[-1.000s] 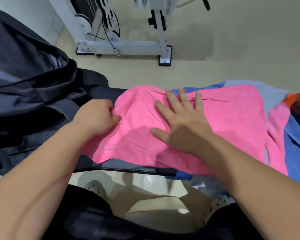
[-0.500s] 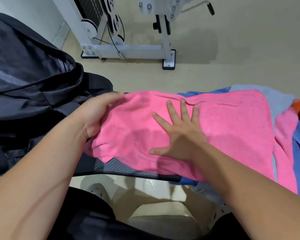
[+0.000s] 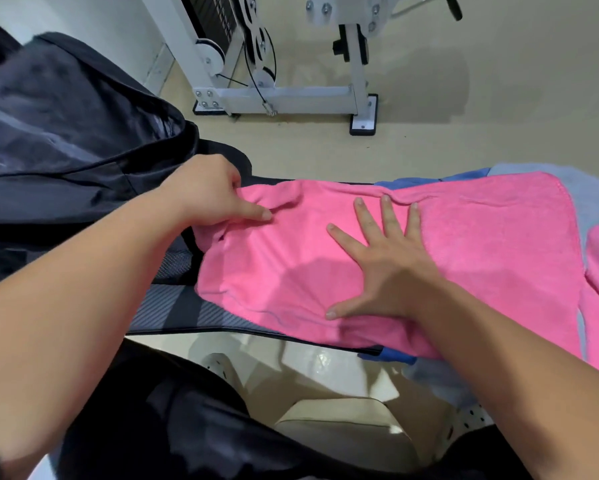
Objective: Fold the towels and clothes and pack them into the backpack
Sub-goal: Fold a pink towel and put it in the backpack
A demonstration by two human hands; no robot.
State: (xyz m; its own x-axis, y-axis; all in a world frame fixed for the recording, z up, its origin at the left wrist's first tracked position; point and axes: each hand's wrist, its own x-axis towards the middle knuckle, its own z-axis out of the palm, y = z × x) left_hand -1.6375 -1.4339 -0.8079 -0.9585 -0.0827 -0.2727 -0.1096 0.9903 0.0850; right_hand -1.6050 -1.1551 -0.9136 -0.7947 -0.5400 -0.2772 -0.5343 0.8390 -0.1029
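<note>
The pink towel (image 3: 481, 237) lies on the surface (image 3: 173, 311) just right of the backpack (image 3: 66, 116). The left hand (image 3: 204, 195) pinches its backpack-side edge; the right hand (image 3: 384, 265) presses it flat, fingers spread. If the pinch slips, the fold may land crooked.

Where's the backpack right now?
In the head view the dark backpack sits at the left, next to the pink towel and right by the left hand gripping the towel's left end.

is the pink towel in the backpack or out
Out. The pink towel lies beside the backpack, the right hand flat on it and the left hand pinching its left end.
</note>
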